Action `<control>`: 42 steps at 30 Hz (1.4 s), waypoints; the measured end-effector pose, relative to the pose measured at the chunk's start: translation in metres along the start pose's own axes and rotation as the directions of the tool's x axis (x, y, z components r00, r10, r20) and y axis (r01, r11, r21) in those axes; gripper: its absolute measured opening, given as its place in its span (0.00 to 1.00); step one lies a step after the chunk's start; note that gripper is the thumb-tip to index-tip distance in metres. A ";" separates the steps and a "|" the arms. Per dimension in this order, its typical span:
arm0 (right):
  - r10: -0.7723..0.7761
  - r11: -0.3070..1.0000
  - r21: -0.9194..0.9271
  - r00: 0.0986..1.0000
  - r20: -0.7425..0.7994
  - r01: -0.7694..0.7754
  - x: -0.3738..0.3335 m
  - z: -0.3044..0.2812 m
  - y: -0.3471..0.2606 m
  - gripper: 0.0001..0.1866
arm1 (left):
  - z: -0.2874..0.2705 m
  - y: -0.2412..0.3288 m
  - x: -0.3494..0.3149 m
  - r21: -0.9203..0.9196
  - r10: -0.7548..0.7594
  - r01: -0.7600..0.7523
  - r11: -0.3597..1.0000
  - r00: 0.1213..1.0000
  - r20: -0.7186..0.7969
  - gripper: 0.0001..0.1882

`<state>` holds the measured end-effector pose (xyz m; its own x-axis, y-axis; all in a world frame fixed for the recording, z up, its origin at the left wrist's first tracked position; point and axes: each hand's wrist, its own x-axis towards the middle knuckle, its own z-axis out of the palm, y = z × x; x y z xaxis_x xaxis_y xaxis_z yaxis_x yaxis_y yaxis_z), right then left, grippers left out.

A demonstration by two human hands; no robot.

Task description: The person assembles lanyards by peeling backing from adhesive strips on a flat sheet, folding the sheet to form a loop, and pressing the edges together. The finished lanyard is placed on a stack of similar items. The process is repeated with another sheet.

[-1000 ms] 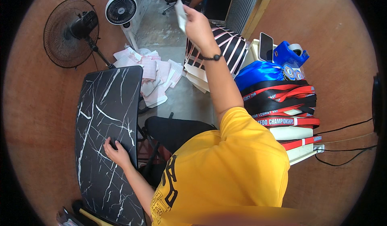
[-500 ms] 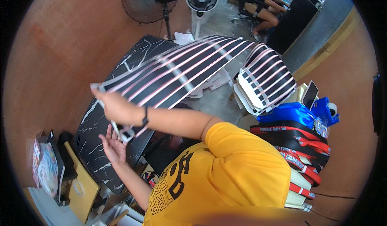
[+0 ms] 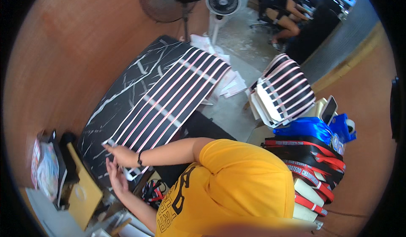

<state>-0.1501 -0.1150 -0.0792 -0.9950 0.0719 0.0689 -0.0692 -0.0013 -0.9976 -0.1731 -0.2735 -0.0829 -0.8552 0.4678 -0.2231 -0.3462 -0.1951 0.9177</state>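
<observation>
A long black sheet with pale pink-white stripes (image 3: 169, 97) lies along the dark marbled table (image 3: 111, 110), crossed by pale bands. My right hand (image 3: 124, 156), with a black band at the wrist, is closed at the sheet's near end and grips its white edge. Just below it, my left hand (image 3: 118, 180) is turned palm up with its fingers stretched out, close to the sheet's near corner. Nothing shows in that palm.
A striped stack (image 3: 287, 89) stands at the right, beside a blue shiny bundle (image 3: 304, 129) and red-and-black printed lanyards (image 3: 313, 156). Two fans (image 3: 223, 1) stand behind the table. Papers (image 3: 232, 84) lie beyond its edge. A person (image 3: 292, 13) sits far off.
The striped sheet was raised and bowed over the table; it has come down and lies flatter, drawn toward me. My right hand has lowered with its end. My left hand has dropped slightly.
</observation>
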 end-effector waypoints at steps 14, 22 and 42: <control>-0.176 0.947 -0.287 0.980 -0.088 0.144 0.003 0.012 0.025 0.26 | 0.009 0.009 0.022 0.386 0.039 0.060 0.920 0.969 -0.244 0.38; -0.305 0.905 -0.280 0.947 0.101 0.321 -0.014 -0.043 0.010 0.22 | -0.021 -0.001 0.034 0.535 0.181 0.007 0.845 0.937 -0.299 0.29; -0.124 0.121 -0.760 0.750 -0.649 -0.638 -0.042 -0.304 0.032 0.36 | -0.058 -0.019 -0.011 0.504 0.326 -0.045 0.863 0.811 -0.487 0.28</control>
<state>-0.0890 0.1849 -0.1159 -0.6916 0.7017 0.1709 0.6809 0.7125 -0.1696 -0.1791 -0.3247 -0.1173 -0.9937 -0.1038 -0.0415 -0.0660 0.2450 0.9673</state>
